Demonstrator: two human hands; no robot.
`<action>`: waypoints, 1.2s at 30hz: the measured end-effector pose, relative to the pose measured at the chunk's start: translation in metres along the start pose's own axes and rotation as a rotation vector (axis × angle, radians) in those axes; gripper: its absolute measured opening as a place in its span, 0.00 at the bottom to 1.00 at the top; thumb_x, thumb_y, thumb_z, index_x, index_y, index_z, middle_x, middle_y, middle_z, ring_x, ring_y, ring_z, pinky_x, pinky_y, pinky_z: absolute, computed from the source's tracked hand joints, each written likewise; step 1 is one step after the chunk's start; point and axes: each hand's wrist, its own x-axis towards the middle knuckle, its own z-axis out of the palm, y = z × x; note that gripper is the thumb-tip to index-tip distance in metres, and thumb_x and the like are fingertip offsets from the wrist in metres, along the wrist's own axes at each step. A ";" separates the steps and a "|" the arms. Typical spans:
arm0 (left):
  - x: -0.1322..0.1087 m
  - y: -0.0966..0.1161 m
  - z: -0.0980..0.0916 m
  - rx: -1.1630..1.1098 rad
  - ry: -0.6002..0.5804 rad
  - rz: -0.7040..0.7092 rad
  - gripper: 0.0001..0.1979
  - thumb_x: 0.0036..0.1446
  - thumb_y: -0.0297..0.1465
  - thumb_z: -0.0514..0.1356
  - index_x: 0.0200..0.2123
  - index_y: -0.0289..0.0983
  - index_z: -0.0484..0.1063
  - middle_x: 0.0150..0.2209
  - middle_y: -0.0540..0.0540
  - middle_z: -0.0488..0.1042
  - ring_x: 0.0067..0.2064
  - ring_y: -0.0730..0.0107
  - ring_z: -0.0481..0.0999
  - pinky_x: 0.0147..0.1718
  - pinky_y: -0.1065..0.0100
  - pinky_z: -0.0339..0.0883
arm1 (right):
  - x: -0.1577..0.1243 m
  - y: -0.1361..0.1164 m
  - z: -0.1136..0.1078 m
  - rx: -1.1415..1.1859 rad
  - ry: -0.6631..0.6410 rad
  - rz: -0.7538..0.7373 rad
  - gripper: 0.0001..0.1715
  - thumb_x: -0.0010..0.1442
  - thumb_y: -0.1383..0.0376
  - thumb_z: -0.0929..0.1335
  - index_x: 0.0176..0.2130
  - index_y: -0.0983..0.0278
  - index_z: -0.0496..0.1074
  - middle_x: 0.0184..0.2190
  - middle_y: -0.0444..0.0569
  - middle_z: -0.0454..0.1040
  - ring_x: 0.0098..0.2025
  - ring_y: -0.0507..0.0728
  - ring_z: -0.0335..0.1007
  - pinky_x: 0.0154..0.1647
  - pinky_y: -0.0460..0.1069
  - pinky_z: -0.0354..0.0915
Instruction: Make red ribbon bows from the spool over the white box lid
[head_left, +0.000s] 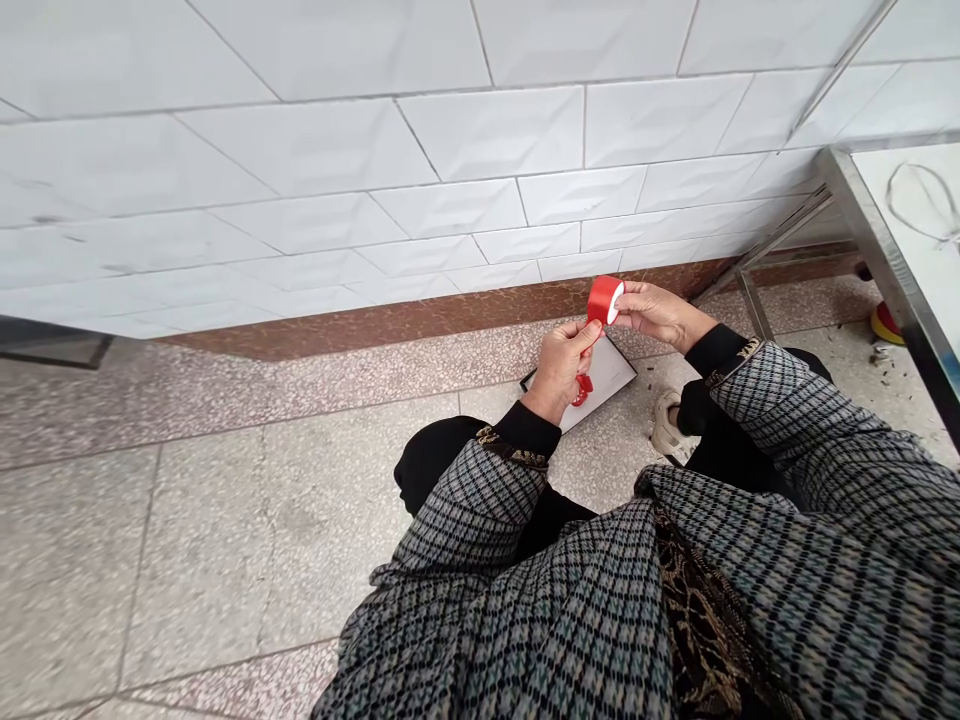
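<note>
Right hand fingers clamped on red tape roll, white core showing, held up over the floor. Left hand fingers together pinching red strip, red loop below. White black-edged board on floor beneath.

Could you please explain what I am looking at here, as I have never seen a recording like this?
There is no machine: this one picture comes from a camera worn on a person's head, looking down at their bare hands. The right hand holds a roll of red tape, and the left hand pinches a red strip from it, with a red loop below. Under them, a white board lies on the tiled floor, beside a white tiled wall.
</note>
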 end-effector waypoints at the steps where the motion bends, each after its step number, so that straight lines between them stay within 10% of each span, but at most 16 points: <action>1: 0.000 -0.001 0.000 0.002 -0.002 0.004 0.20 0.58 0.41 0.77 0.28 0.35 0.75 0.16 0.59 0.59 0.17 0.85 0.50 0.18 0.75 0.41 | 0.000 0.000 0.001 0.004 0.002 0.005 0.12 0.53 0.75 0.78 0.38 0.64 0.82 0.34 0.45 0.85 0.39 0.53 0.81 0.53 0.51 0.78; 13: 0.006 -0.003 0.000 -0.003 0.017 0.110 0.19 0.61 0.33 0.77 0.51 0.41 0.75 0.20 0.61 0.62 0.18 0.82 0.53 0.19 0.72 0.42 | 0.000 0.009 -0.001 0.013 0.002 0.070 0.14 0.56 0.70 0.79 0.43 0.62 0.82 0.40 0.47 0.85 0.47 0.55 0.83 0.65 0.55 0.76; 27: 0.013 0.000 -0.014 -0.051 -0.167 0.052 0.22 0.54 0.42 0.80 0.45 0.38 0.80 0.17 0.62 0.60 0.17 0.81 0.51 0.19 0.72 0.43 | -0.005 0.007 0.002 -0.007 -0.038 0.143 0.09 0.60 0.73 0.76 0.41 0.63 0.81 0.38 0.48 0.87 0.43 0.54 0.83 0.56 0.51 0.81; 36: 0.008 0.006 -0.020 0.011 -0.167 -0.080 0.18 0.54 0.37 0.80 0.41 0.36 0.80 0.16 0.62 0.58 0.17 0.83 0.50 0.19 0.73 0.41 | -0.004 -0.011 -0.015 -0.842 -0.158 -0.403 0.28 0.53 0.69 0.80 0.55 0.58 0.85 0.57 0.52 0.85 0.60 0.67 0.79 0.73 0.67 0.69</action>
